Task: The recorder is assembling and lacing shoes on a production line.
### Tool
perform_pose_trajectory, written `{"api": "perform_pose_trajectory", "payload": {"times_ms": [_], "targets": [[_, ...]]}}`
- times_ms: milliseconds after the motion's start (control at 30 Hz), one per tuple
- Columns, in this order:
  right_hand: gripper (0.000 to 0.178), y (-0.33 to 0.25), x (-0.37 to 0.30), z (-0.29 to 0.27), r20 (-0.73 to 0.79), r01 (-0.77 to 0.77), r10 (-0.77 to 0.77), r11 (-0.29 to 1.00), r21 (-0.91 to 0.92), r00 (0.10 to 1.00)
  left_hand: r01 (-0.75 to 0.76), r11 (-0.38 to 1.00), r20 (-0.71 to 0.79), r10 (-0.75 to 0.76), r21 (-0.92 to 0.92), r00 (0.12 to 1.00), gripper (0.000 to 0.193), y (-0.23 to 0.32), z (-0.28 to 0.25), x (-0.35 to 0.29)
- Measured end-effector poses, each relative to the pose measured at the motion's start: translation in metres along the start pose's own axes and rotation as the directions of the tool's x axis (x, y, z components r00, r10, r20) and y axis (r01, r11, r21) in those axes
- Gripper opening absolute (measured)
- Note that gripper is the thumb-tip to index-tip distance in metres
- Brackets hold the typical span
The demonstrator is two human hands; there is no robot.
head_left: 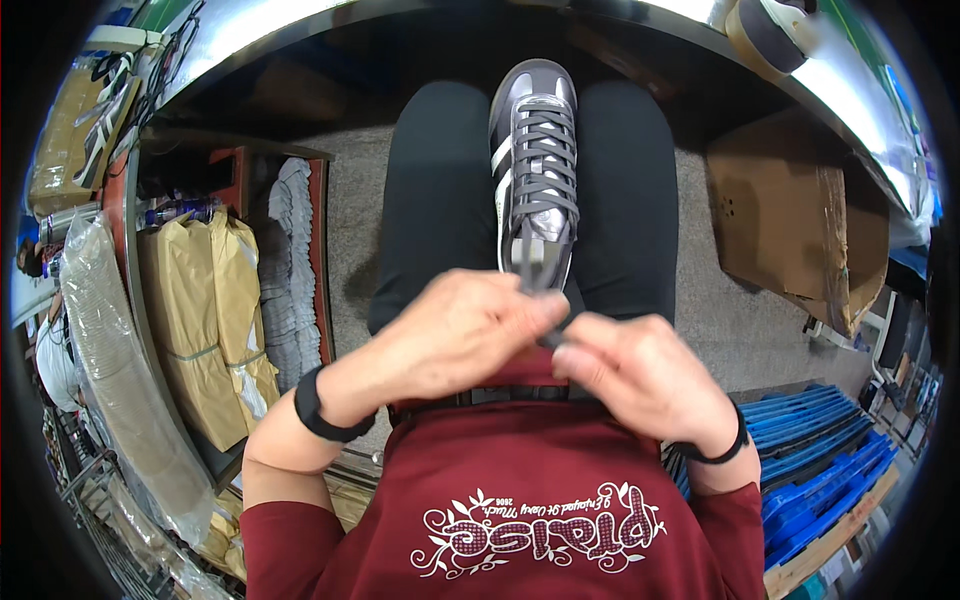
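Observation:
Held upright between my thighs, toe pointing away from me, is a silver and grey sneaker (540, 150) with white side stripes. Its dark grey laces (548, 150) cross over the tongue up to the top eyelets. Close to my belt, my left hand (475, 330) is closed, thumb and fingers pinching a dark grey shoelace. My right hand (645, 375) sits just beside it, also pinched on the lace, a little nearer to me. Both hands are slightly blurred, and they hide the heel end of the sneaker.
A metal-edged worktable (420, 15) runs across the front, with another shoe (768, 35) at its right. An open cardboard box (775, 205) stands on the right, above blue plastic pallets (815, 460). At left, a shelf holds brown paper parcels (190, 310) and grey bundled pieces (290, 260).

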State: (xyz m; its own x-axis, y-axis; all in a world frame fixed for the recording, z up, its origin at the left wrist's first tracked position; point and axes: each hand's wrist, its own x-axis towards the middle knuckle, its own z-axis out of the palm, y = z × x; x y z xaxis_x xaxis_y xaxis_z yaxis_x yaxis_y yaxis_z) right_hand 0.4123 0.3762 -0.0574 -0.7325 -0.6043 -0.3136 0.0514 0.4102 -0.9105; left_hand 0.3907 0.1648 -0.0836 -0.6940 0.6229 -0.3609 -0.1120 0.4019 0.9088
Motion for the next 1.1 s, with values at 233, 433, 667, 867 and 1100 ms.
{"api": "perform_pose_trajectory", "payload": {"times_ms": [233, 433, 667, 867, 1100], "targets": [[0.012, 0.055, 0.051, 0.004, -0.512, -0.256, -0.19, 0.692, -0.675, 0.837, -0.105, 0.539, -0.391, 0.718, 0.836, 0.576, 0.016, -0.035, -0.008, 0.057], [0.007, 0.039, 0.055, 0.002, -0.452, -0.075, -0.351, 0.718, -0.692, 0.82, -0.119, 0.691, -0.418, 0.555, 0.713, 0.719, 0.017, -0.029, 0.009, 0.053], [0.037, 0.039, 0.034, 0.019, -0.217, 0.234, -0.278, 0.95, -0.208, 0.936, -0.29, 0.785, -0.315, 0.514, 0.548, 0.798, 0.02, 0.024, 0.014, 0.003], [0.015, 0.046, 0.034, 0.031, -0.113, 0.36, -0.48, 0.774, -0.521, 0.87, -0.089, 0.947, -0.538, 0.251, 0.308, 0.805, 0.028, -0.001, -0.031, 0.024], [0.023, 0.074, 0.04, 0.058, -0.208, 0.227, -0.393, 0.806, -0.547, 0.896, -0.102, 0.74, -0.361, 0.438, 0.665, 0.823, 0.034, -0.058, 0.018, 0.061]]}}
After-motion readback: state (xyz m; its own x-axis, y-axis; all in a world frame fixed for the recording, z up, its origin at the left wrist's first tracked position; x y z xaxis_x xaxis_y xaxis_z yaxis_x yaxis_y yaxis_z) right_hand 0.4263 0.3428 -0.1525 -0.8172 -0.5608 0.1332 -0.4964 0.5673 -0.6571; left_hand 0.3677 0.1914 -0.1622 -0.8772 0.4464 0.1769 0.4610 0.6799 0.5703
